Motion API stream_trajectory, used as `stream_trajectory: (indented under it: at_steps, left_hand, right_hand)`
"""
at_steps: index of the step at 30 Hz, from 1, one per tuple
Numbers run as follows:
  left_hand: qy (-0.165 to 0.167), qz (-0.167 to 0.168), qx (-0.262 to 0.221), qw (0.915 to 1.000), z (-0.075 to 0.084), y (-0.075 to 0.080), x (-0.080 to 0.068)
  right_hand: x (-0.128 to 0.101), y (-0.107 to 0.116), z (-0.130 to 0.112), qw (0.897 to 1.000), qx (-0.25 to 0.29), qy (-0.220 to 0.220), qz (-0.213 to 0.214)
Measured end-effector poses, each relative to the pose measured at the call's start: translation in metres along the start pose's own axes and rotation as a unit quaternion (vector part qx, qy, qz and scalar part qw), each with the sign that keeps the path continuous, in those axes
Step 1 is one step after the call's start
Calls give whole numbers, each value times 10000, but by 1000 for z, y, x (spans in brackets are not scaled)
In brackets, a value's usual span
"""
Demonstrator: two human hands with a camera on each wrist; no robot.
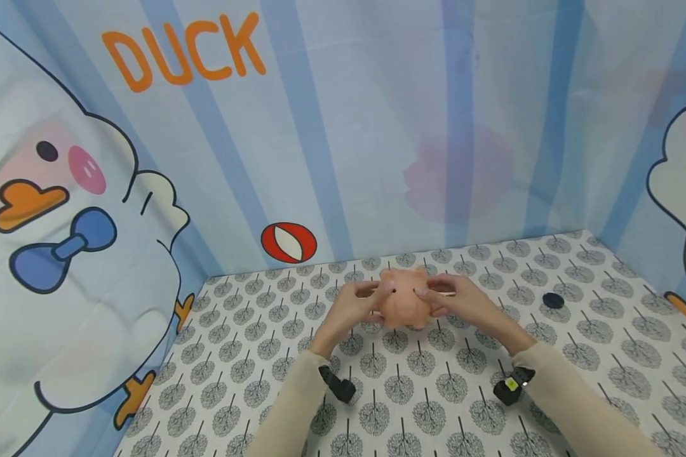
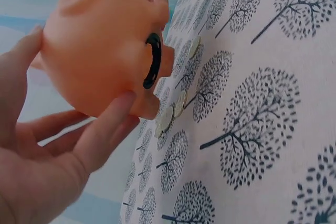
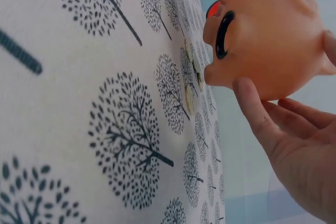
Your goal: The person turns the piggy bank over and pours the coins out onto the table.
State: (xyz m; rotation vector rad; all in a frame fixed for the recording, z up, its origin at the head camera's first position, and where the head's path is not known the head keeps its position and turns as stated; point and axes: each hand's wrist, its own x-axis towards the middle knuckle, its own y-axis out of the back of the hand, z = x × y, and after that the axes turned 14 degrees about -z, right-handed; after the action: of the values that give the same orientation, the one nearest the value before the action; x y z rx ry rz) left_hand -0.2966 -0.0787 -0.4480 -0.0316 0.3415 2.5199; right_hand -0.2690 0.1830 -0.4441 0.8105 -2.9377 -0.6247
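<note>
piggy bank (image 1: 404, 304) between both hands, above coins (image 2: 173, 113) | cap (image 1: 552, 300) to its right

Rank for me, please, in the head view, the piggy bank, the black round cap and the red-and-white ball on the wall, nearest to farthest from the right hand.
From the right hand:
1. Piggy bank, held in it.
2. Black round cap, on the cloth to its right.
3. Red-and-white ball, printed on the back wall, far left.

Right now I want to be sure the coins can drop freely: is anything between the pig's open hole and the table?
Nothing visible. The piggy bank is held above the tablecloth by the left hand and right hand; its ringed opening faces open air, with a few coins already lying below.
</note>
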Motion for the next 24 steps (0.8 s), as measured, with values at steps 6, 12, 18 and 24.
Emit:
stream_trajectory:
  at_steps: [6,12,18,24]
  left_hand:
    - [-215,-163,198,9994,-4,2,-8]
    - [-452,-227,139,9986,-4,2,-12]
    - [-781,-208,101,9967,-6,4,-12]
    - [-679,-225,110,9974,-8,4,-12]
  right_hand:
    - [-6,1,8,9993,14,338,-158]
    - [-8,0,10,9974,329,620,-153]
    - [-6,-6,11,9947,574,851,-29]
    - [-4,-7,16,9962,451,739,-11]
